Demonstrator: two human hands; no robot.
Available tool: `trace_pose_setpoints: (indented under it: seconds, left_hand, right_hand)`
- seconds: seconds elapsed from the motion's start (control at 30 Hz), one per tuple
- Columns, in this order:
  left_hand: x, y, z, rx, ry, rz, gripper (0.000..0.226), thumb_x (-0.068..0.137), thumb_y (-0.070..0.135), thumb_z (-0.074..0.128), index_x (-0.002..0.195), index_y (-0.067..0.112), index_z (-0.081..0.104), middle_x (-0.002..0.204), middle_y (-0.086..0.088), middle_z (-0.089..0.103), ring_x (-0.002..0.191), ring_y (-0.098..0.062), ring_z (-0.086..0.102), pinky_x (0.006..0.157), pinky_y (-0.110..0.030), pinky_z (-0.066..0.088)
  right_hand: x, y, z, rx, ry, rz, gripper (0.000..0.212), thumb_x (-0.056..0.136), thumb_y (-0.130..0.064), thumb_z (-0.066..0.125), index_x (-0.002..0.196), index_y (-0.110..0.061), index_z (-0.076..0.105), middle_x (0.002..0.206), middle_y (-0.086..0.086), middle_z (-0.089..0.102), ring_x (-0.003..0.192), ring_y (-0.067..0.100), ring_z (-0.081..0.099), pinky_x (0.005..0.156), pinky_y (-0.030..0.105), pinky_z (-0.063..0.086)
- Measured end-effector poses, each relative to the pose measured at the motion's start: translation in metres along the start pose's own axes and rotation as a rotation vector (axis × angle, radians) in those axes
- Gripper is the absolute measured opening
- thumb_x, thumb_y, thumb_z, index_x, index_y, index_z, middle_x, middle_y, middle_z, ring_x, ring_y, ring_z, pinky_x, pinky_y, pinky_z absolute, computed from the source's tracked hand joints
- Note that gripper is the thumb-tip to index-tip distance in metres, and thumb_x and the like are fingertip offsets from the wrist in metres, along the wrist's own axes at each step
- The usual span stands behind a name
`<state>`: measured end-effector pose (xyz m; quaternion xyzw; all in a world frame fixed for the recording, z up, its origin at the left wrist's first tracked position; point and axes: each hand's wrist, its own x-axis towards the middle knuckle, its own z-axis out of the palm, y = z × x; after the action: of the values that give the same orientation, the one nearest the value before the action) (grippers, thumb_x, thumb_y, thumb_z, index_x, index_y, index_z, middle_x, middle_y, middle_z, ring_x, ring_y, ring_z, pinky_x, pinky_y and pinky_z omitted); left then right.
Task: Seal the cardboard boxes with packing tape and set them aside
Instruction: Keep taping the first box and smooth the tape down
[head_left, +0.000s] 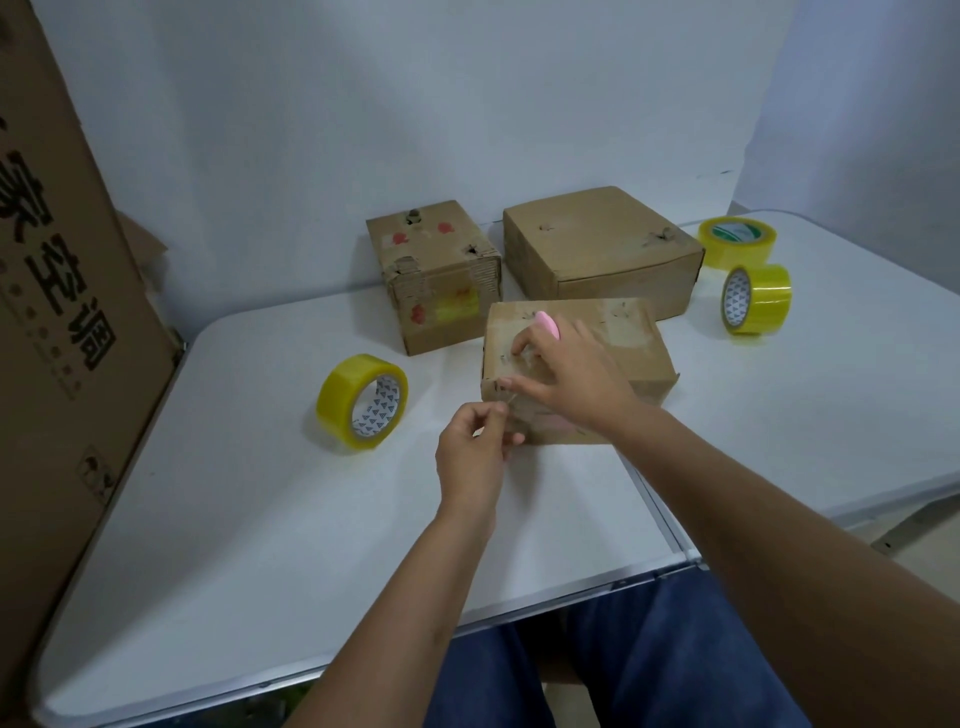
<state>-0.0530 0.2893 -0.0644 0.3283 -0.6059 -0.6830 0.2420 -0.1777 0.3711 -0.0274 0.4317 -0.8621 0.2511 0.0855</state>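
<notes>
- Head view: the near cardboard box (576, 371) lies mid-table (260, 519), open white surface before it.
- Left hand (475, 452) pinches a tape strip at the box's near-left corner.
- Right hand (566, 374) rests spread on the box, gripping a pink cutter (548, 323).
- One yellow tape roll (362, 401) stands left.

Boxes (571, 358): matt brown cardboard, scuffed, torn; tape rolls (362, 401): glossy yellow translucent plastic film; table (260, 519): smooth matt white, metal edge.

Both bare forearms are reaching forward. The left hand (475, 447) is pinching with curled fingers, while the right hand (566, 371), just beyond it, is gripping, forefinger extended.
</notes>
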Motion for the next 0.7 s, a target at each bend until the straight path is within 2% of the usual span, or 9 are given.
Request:
trace_pose_setpoints:
  seconds: [0.1, 0.27, 0.37, 0.47, 0.53, 0.63, 0.7]
  left_hand:
    - [-0.001, -0.004, 0.000, 0.103, 0.005, 0.085, 0.017, 0.099, 0.023, 0.053, 0.090, 0.014, 0.063, 0.076, 0.003, 0.070, 0.060, -0.008, 0.064, 0.063, -0.023, 0.050]
    - [0.005, -0.007, -0.002, 0.195, -0.058, 0.102, 0.023, 0.102, 0.025, 0.047, 0.095, 0.007, 0.059, 0.083, -0.005, 0.067, 0.049, -0.003, 0.054, 0.054, -0.014, 0.045]
    - [0.009, -0.011, -0.005, 0.266, -0.059, 0.134, 0.025, 0.102, 0.031, 0.048, 0.093, 0.010, 0.059, 0.079, -0.005, 0.066, 0.050, -0.003, 0.054, 0.052, -0.014, 0.044]
    - [0.011, -0.011, -0.005, 0.336, -0.043, 0.172, 0.025, 0.101, 0.035, 0.049, 0.091, 0.015, 0.060, 0.078, -0.001, 0.068, 0.051, -0.005, 0.056, 0.055, -0.017, 0.046]
    - [0.015, -0.011, -0.009, 0.432, -0.041, 0.203, 0.024, 0.099, 0.037, 0.052, 0.086, 0.019, 0.062, 0.076, 0.003, 0.068, 0.053, -0.007, 0.059, 0.059, -0.024, 0.049]
    - [0.021, -0.008, -0.027, 0.598, -0.036, 0.250, 0.021, 0.094, 0.035, 0.059, 0.078, 0.023, 0.066, 0.073, 0.008, 0.069, 0.061, -0.012, 0.065, 0.064, -0.028, 0.051]
    - [0.024, 0.000, -0.038, 0.624, 0.010, 0.363, 0.016, 0.092, 0.032, 0.062, 0.078, 0.026, 0.066, 0.076, 0.011, 0.068, 0.067, -0.009, 0.065, 0.065, -0.028, 0.052]
  right_hand:
    - [0.001, 0.001, 0.001, -0.006, -0.008, -0.004, 0.043, 0.080, -0.063, 0.059, 0.105, -0.029, 0.054, 0.108, -0.004, 0.049, 0.100, 0.015, 0.041, 0.084, 0.033, 0.042]
    - [0.000, 0.001, 0.003, -0.061, -0.015, -0.019, 0.052, 0.076, -0.071, 0.047, 0.107, -0.029, 0.052, 0.111, -0.004, 0.048, 0.099, 0.015, 0.041, 0.085, 0.033, 0.042]
    - [-0.002, 0.003, 0.004, -0.136, -0.002, -0.055, 0.050, 0.079, -0.066, 0.056, 0.111, -0.028, 0.051, 0.113, -0.004, 0.047, 0.095, 0.012, 0.035, 0.079, 0.029, 0.034]
    - [-0.004, 0.001, 0.008, -0.233, 0.034, -0.061, 0.048, 0.081, -0.063, 0.057, 0.112, -0.026, 0.051, 0.116, -0.002, 0.048, 0.099, 0.017, 0.041, 0.076, 0.028, 0.029]
    - [-0.006, -0.001, 0.011, -0.289, 0.065, -0.059, 0.048, 0.081, -0.062, 0.058, 0.111, -0.025, 0.052, 0.116, 0.000, 0.050, 0.100, 0.021, 0.046, 0.075, 0.031, 0.031]
    - [-0.008, -0.002, 0.015, -0.405, 0.101, -0.084, 0.052, 0.076, -0.061, 0.066, 0.108, -0.022, 0.053, 0.110, 0.004, 0.054, 0.091, 0.023, 0.049, 0.071, 0.034, 0.038]
    - [-0.010, -0.002, 0.016, -0.464, 0.101, -0.094, 0.058, 0.070, -0.062, 0.071, 0.108, -0.021, 0.053, 0.103, 0.005, 0.053, 0.087, 0.023, 0.050, 0.069, 0.034, 0.039]
